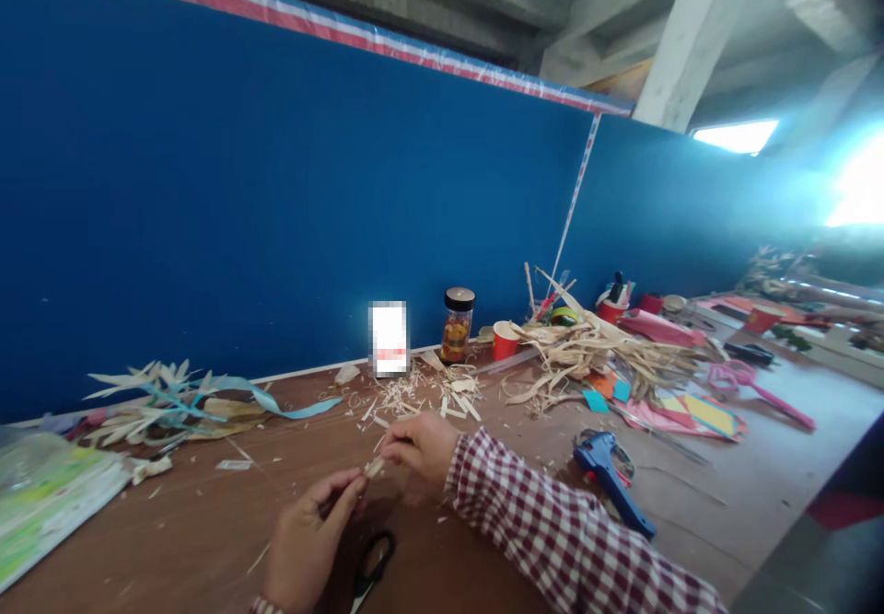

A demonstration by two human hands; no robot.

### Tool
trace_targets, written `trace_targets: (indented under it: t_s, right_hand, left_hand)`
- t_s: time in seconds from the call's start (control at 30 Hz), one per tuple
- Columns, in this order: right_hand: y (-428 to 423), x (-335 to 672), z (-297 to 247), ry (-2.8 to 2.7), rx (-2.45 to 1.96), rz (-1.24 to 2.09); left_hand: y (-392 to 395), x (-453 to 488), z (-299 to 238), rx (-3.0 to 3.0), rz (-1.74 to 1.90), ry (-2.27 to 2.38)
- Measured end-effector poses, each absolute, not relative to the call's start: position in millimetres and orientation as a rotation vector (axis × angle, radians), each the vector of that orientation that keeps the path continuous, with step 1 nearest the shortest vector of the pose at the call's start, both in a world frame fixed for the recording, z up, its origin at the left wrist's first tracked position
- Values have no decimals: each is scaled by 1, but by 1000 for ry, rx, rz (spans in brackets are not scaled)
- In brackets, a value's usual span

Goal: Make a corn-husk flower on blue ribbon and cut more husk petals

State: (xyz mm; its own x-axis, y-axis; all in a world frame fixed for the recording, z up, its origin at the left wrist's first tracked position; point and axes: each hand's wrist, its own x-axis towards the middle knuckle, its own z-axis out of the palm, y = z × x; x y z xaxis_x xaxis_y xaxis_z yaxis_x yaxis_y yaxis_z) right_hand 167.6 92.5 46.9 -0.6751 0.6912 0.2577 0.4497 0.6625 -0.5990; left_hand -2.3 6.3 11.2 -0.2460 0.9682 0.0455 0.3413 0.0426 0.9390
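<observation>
Blue flat panelling (310, 181) is standing behind a brown tabletop (428, 573). Just beyond black-handled scissors (362, 583), the left hand (310, 529) and right hand (424, 448) are pinching opposite ends of a small pale piece (374, 468); a blue glue gun (609, 474) is lying right of the scissors, thin pale shavings (404, 393) farther beyond them.

Held piece (374, 469): pale cream
Sleeve (552, 522): maroon-and-white check
Scissors (364, 584): black handles
Surface (207, 513): reddish brown
Glue gun (614, 485): blue, red trim
Jar (456, 333): black-rimmed lid, amber contents
Cup (505, 347) at 1 o'clock from the scissors: red
Husks (608, 342): straw tan
Ribbon (296, 411): light blue
Panel (310, 181): deep blue; edging (387, 43) striped red, white, blue
</observation>
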Motion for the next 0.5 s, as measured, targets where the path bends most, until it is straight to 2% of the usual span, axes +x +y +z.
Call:
trace_targets:
  t_s: [0.23, 0.5]
  right_hand:
    - [159, 253, 81, -2156, -1350, 394]
    - [205, 301, 64, -1913, -1747, 209]
  left_hand:
    - [6, -1, 5, 1444, 1280, 1745]
    - [6, -3, -6, 1645, 1310, 1775]
